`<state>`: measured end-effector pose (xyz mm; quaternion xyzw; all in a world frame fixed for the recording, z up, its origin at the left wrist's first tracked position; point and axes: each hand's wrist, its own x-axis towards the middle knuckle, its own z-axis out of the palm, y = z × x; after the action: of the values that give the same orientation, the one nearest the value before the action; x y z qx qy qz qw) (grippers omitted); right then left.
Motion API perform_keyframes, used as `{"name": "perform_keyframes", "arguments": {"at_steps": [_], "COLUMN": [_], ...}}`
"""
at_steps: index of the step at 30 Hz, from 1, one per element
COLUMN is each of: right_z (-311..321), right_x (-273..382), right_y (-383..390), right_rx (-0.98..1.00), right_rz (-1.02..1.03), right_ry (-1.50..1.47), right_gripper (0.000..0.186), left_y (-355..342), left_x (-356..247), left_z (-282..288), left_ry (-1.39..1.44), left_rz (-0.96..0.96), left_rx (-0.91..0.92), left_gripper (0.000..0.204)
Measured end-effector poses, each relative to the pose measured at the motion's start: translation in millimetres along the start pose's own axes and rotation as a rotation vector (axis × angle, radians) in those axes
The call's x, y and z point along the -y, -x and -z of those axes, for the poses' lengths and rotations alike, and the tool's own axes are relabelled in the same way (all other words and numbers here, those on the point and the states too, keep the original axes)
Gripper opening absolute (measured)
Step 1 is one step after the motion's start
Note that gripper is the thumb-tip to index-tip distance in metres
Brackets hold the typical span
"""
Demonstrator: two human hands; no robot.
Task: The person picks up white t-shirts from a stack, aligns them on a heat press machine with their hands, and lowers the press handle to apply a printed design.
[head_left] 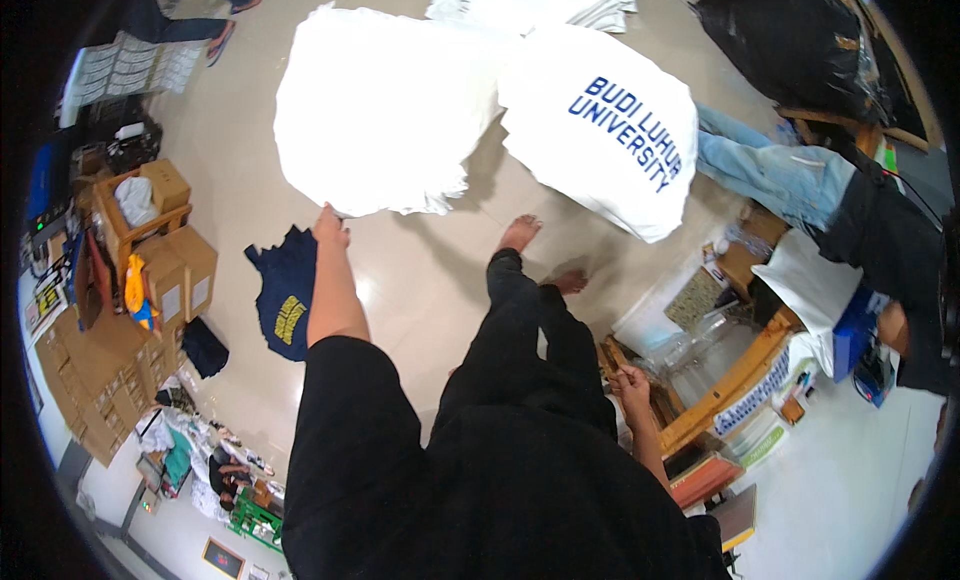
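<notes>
Head view shows me standing on a pale tiled floor point(420, 280), looking down past black clothing and two bare feet. My left hand point(330, 225) is stretched out ahead, fingers pinched shut on the lower edge of a white garment point(385, 110), which hangs spread and bright above the floor. Just right of it, touching its edge, sits a second white shirt with blue lettering point(610, 130); I cannot tell what holds that one up. My right hand point(632, 385) is down by my hip, curled into a loose fist near a wooden table edge point(735, 380); whether it grips anything I cannot tell.

On the floor left of my left forearm lies a navy shirt with a yellow print point(285, 300), well apart from the white garment. Further left stand stacked cardboard boxes point(175, 270) and a wooden crate point(125, 215). At the top edge a stack of folded white shirts point(540, 0) lies on the floor. To the right another person in blue jeans point(780, 170) sits beside a black plastic bag point(790, 40).
</notes>
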<state>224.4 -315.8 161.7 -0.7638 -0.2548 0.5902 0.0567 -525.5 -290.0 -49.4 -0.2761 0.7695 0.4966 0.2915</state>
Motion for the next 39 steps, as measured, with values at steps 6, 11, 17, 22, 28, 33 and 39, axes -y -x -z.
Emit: {"name": "perform_keyframes", "arguments": {"at_steps": [6,11,17,22,28,33,39], "right_z": [-18,-1,-2,-10,-32,-40,13], "right_x": [-11,9,-5,-16,-25,43,144], "right_y": [1,8,5,12,36,84,178], "right_rx": [0.069,0.001,-0.053,-0.186,-0.333,-0.375,-0.582], "right_rz": [-0.03,0.049,0.091,0.123,0.299,0.585,0.814], "right_ry": [-0.022,0.035,-0.091,-0.04,-0.051,-0.333,-0.306], "right_gripper": [0.023,0.031,0.029,0.034,0.036,0.033,0.05], "left_y": [-42,74,174,358,580,711,820], "left_x": [-36,-73,-180,-256,-245,-216,-156], "left_z": [28,-25,-85,-127,-101,-66,-54], "left_ry": [-0.042,0.309,0.085,0.099,-0.229,-0.808,-1.359], "left_rz": [-0.476,-0.31,-1.088,-1.443,-1.659,-1.739,-1.559], "left_rx": [0.168,0.11,-0.033,0.314,1.001,2.236,3.015], "left_gripper": [0.026,0.037,0.042,0.033,0.015,0.013,0.023]}}
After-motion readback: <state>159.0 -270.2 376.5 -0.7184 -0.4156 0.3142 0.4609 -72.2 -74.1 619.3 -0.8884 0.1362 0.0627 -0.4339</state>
